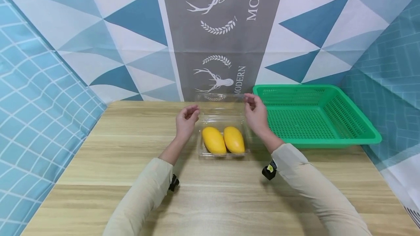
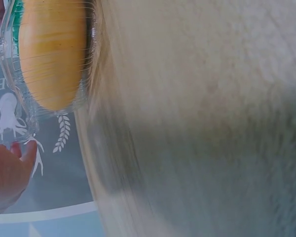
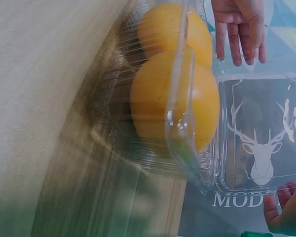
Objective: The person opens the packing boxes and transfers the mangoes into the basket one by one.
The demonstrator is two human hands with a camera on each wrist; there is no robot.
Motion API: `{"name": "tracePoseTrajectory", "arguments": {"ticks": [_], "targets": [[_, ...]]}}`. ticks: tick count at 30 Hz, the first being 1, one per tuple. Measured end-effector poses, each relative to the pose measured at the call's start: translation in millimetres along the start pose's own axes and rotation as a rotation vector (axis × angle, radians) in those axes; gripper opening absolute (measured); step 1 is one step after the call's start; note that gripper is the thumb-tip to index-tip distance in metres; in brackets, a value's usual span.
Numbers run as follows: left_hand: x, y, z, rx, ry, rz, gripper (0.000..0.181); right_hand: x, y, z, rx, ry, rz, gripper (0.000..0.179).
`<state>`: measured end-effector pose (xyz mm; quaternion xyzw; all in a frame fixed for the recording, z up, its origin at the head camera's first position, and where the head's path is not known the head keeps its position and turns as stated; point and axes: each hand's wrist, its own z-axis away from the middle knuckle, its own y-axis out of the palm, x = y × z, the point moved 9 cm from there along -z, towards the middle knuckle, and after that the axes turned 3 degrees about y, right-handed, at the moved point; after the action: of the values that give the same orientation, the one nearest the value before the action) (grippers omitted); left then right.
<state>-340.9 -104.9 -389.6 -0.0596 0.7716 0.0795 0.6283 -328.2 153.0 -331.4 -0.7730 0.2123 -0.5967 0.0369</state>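
Note:
Two yellow mangoes [image 1: 214, 140] lie side by side in the base of a clear plastic clamshell box [image 1: 223, 155] on the table. Its see-through lid [image 1: 222, 110] stands raised at the back, hinged to the base. My left hand [image 1: 187, 121] is beside the lid's left edge, fingers loosely bent; in the right wrist view the same left hand [image 3: 240, 27] has its fingers extended near that edge. At the lid's opposite edge is my right hand [image 1: 255, 112], its fingertips right at the plastic and loosely bent in the right wrist view.
A green slotted plastic basket [image 1: 315, 142] stands at the back right, close to my right forearm. Behind the wooden table [image 1: 223, 199] hangs a patterned cloth [image 1: 137, 28] with deer prints. Dark wrist cameras [image 1: 269, 170] hang under both sleeves.

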Motion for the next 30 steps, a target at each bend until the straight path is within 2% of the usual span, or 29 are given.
{"name": "tracePoseTrajectory", "arguments": {"ticks": [14,21,30], "targets": [[6.2,0.2,-2.7,0.000,-0.051,0.006,0.026,-6.8,8.5,-5.9,0.016,0.030,-0.003,0.038],[9.0,0.6,-7.3,-0.031,-0.034,-0.011,0.026,-8.6,11.4,-7.0,0.018,0.069,-0.016,0.044],[9.3,2.8,-8.8,-0.025,-0.042,-0.033,0.028,-9.9,13.7,-4.6,0.024,0.079,-0.055,0.048]]}}
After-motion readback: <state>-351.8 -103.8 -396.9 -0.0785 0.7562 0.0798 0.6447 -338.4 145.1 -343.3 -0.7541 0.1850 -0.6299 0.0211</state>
